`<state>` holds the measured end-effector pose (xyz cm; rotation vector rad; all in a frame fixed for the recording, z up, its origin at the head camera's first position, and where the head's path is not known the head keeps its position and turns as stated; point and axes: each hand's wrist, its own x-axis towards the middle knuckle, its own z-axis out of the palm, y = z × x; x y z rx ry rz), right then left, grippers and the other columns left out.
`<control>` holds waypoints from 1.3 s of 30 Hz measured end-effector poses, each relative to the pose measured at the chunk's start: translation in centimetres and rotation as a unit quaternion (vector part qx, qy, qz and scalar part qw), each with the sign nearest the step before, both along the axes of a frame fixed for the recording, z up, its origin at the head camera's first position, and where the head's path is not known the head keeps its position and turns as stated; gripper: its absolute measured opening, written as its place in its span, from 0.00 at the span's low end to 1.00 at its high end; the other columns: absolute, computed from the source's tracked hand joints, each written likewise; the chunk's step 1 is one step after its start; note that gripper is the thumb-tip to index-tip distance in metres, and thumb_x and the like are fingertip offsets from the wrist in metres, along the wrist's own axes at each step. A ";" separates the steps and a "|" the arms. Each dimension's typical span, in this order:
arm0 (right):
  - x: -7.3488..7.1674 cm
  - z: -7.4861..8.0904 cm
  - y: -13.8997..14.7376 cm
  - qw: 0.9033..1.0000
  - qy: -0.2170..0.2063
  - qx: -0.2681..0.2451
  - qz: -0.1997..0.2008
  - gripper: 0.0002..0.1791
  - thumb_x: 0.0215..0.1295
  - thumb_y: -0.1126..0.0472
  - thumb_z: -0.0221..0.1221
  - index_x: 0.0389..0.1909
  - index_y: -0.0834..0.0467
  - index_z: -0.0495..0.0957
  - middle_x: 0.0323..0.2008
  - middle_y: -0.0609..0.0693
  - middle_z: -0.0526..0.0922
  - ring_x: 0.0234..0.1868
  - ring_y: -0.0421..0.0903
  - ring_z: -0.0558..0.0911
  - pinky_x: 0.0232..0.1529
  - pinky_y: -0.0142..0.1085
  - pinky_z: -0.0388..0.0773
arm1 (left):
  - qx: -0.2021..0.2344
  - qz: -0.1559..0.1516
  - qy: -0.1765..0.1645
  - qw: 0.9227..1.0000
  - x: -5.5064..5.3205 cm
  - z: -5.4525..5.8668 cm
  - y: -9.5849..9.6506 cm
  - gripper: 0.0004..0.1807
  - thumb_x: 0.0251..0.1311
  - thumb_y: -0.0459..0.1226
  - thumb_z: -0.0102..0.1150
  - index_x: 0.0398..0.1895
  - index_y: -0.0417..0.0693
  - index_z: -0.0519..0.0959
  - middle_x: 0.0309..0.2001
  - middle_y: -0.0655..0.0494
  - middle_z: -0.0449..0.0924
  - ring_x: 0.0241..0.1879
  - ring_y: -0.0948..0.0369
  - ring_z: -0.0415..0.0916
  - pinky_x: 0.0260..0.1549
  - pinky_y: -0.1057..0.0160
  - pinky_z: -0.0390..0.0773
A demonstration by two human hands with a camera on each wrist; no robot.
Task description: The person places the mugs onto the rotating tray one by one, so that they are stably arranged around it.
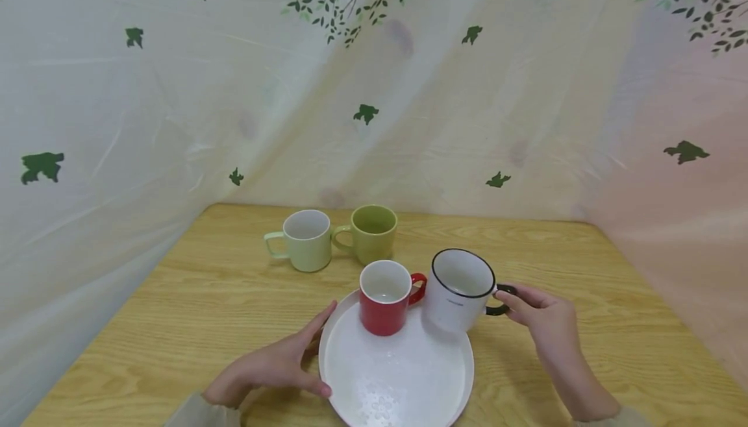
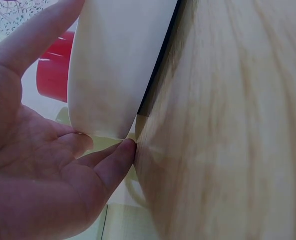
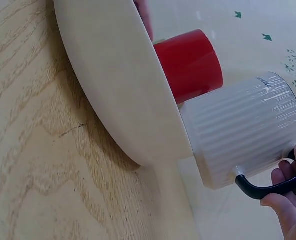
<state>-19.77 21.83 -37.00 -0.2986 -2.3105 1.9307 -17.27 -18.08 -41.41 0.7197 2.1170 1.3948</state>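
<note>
A round white tray [image 1: 397, 375] lies near the front of the table. My left hand [image 1: 274, 365] holds its left side, the thumb and fingers spread along the edge; in the left wrist view the fingertips [image 2: 125, 150] bend against its lower edge. On the tray's far part stands a red mug [image 1: 384, 310], white inside, its handle to the right. By its black handle, my right hand [image 1: 543, 317] pinches a white ribbed mug [image 3: 245, 130] with a black rim. That mug is tilted at the tray's far right edge; whether it touches the tray I cannot tell.
Behind the tray, a pale green mug [image 1: 310, 248] and an olive green mug [image 1: 374, 235] stand upright side by side, handles to the left. A light wooden table [image 1: 222, 310] carries everything. A pale curtain [image 1: 304, 141] with green bird and leaf prints hangs behind and along the sides.
</note>
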 end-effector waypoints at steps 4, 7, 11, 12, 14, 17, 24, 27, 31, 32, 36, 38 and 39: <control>-0.3 0.1 -0.5 1.000 0.005 0.006 0.003 0.05 0.56 0.57 0.70 0.30 0.41 0.85 0.28 0.28 0.85 0.34 0.28 0.82 0.36 0.23 0.82 | -0.006 0.007 -0.011 1.000 -0.1 0.0 0.0 0.67 0.49 0.40 0.74 0.77 0.44 0.30 0.77 0.38 0.39 0.74 0.41 0.47 0.62 0.81 0.60; -0.4 0.2 -1.0 1.000 0.015 0.008 0.005 0.06 0.56 0.57 0.70 0.29 0.40 0.85 0.27 0.28 0.85 0.33 0.28 0.83 0.36 0.24 0.82 | -0.007 0.007 -0.010 1.000 -0.1 0.0 0.0 0.67 0.49 0.40 0.74 0.77 0.44 0.30 0.78 0.39 0.39 0.75 0.41 0.47 0.62 0.80 0.60; -0.6 0.2 -1.8 1.000 0.027 0.009 0.008 0.06 0.56 0.58 0.70 0.29 0.41 0.86 0.26 0.28 0.85 0.33 0.28 0.83 0.36 0.24 0.82 | 0.001 0.000 0.001 1.000 -0.1 -0.1 0.1 0.67 0.49 0.40 0.74 0.77 0.43 0.29 0.78 0.38 0.37 0.74 0.40 0.46 0.62 0.81 0.60; -0.7 0.2 -2.0 1.000 0.029 0.010 0.008 0.05 0.56 0.58 0.70 0.30 0.42 0.86 0.26 0.28 0.85 0.33 0.28 0.83 0.36 0.24 0.82 | 0.004 -0.002 0.002 1.000 -0.1 -0.1 0.1 0.67 0.49 0.40 0.74 0.77 0.42 0.29 0.78 0.38 0.37 0.74 0.40 0.46 0.62 0.81 0.60; -0.7 0.2 -2.3 0.999 0.032 0.012 0.009 0.04 0.56 0.58 0.70 0.31 0.44 0.86 0.26 0.29 0.85 0.32 0.29 0.83 0.35 0.24 0.82 | 0.010 -0.004 0.005 1.000 -0.1 -0.1 0.1 0.67 0.49 0.39 0.74 0.77 0.42 0.29 0.78 0.38 0.36 0.75 0.40 0.45 0.62 0.81 0.59; -0.9 0.2 -2.8 0.999 0.036 0.010 0.011 0.04 0.56 0.59 0.70 0.32 0.48 0.87 0.25 0.29 0.85 0.32 0.30 0.84 0.35 0.24 0.82 | 0.015 -0.007 0.005 1.000 -0.2 0.0 0.1 0.67 0.49 0.39 0.74 0.76 0.41 0.29 0.78 0.38 0.35 0.75 0.40 0.44 0.63 0.81 0.59; -1.2 0.2 -3.6 0.999 0.030 0.010 0.015 0.10 0.56 0.59 0.70 0.39 0.57 0.87 0.25 0.29 0.85 0.31 0.29 0.84 0.35 0.24 0.82 | 0.014 -0.006 0.003 1.000 -0.1 0.0 0.1 0.67 0.49 0.39 0.74 0.76 0.39 0.29 0.78 0.39 0.33 0.75 0.40 0.42 0.62 0.81 0.59; -1.5 0.1 -3.9 0.999 0.027 0.010 0.016 0.15 0.56 0.60 0.70 0.43 0.63 0.85 0.25 0.28 0.85 0.31 0.30 0.84 0.35 0.24 0.82 | 0.012 -0.003 0.005 1.000 -0.1 0.0 0.1 0.67 0.49 0.39 0.74 0.76 0.39 0.29 0.78 0.38 0.33 0.75 0.39 0.43 0.62 0.81 0.59; -1.7 -0.2 -4.4 0.999 0.031 0.012 0.018 0.17 0.56 0.61 0.70 0.45 0.66 0.84 0.24 0.28 0.84 0.31 0.30 0.84 0.35 0.24 0.82 | 0.007 0.000 0.005 1.000 -0.1 0.0 0.1 0.67 0.49 0.39 0.74 0.76 0.40 0.29 0.78 0.38 0.32 0.75 0.39 0.43 0.62 0.80 0.61; -1.7 -0.2 -4.6 0.999 0.033 0.012 0.018 0.17 0.56 0.61 0.70 0.44 0.66 0.84 0.24 0.27 0.84 0.31 0.30 0.84 0.35 0.24 0.82 | 0.007 0.000 0.005 1.000 -0.1 0.0 0.1 0.67 0.49 0.39 0.74 0.76 0.41 0.29 0.78 0.38 0.32 0.75 0.39 0.43 0.62 0.80 0.61; -1.8 -0.3 -5.1 0.999 0.028 0.007 0.022 0.17 0.56 0.61 0.70 0.44 0.66 0.84 0.24 0.28 0.84 0.31 0.31 0.84 0.35 0.24 0.81 | 0.007 0.000 0.006 1.000 0.0 0.0 0.1 0.67 0.49 0.38 0.74 0.77 0.43 0.29 0.78 0.38 0.32 0.75 0.39 0.44 0.63 0.79 0.61; -1.8 -0.3 -5.4 0.999 0.024 0.004 0.023 0.17 0.56 0.61 0.69 0.45 0.66 0.84 0.24 0.28 0.85 0.31 0.30 0.83 0.36 0.24 0.81 | 0.007 0.000 0.004 1.000 0.0 0.1 0.1 0.67 0.49 0.38 0.74 0.77 0.44 0.29 0.78 0.39 0.32 0.75 0.39 0.44 0.63 0.79 0.61; -1.8 -0.3 -5.5 0.999 0.021 0.003 0.024 0.18 0.56 0.61 0.69 0.45 0.67 0.83 0.25 0.28 0.85 0.31 0.30 0.83 0.36 0.24 0.81 | 0.006 0.001 0.002 1.000 0.0 0.1 0.1 0.67 0.49 0.38 0.74 0.77 0.45 0.29 0.78 0.39 0.32 0.75 0.40 0.45 0.63 0.79 0.62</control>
